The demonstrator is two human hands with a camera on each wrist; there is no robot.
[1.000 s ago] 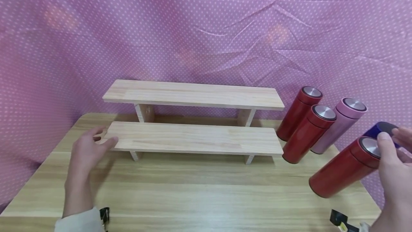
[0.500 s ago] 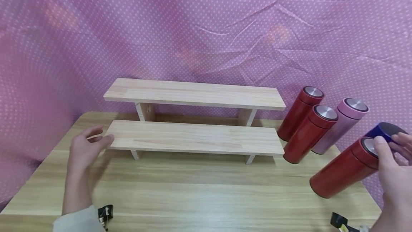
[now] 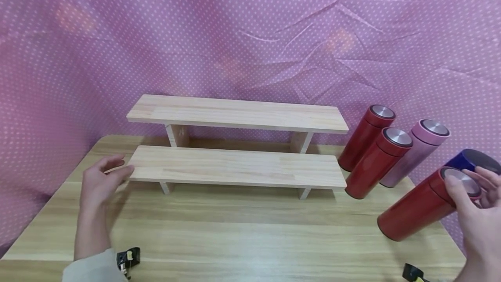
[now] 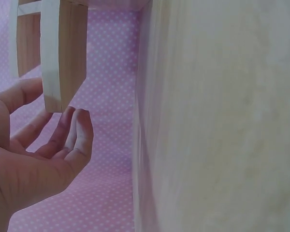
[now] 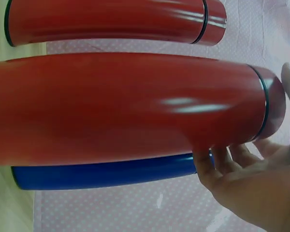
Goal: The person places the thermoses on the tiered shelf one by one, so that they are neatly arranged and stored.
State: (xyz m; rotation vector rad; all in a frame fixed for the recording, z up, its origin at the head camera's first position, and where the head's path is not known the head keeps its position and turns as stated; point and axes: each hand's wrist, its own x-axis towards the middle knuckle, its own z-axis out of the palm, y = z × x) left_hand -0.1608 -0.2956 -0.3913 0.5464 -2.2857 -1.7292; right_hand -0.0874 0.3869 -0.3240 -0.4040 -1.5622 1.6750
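Observation:
On the right of the head view, my right hand is at the top of the nearest red flask, which stands on the table. Its thumb lies over the silver-topped lid in front; the other fingers are behind, by a blue flask. In the right wrist view the fingertips come up along the red flask's side, loosely extended; firm contact cannot be told. My left hand is around the left end of the lower wooden shelf, fingers loosely bent. In the left wrist view the board's end sits between thumb and fingers.
The upper wooden shelf stands behind the lower one. Two more red flasks and a pink flask stand right of the shelves. Dotted pink cloth hangs behind the wooden table.
My right hand has moved left, bringing its thumb over the red flask's lid. My left hand has shifted slightly left along the shelf's end. The flasks and shelves have stayed put.

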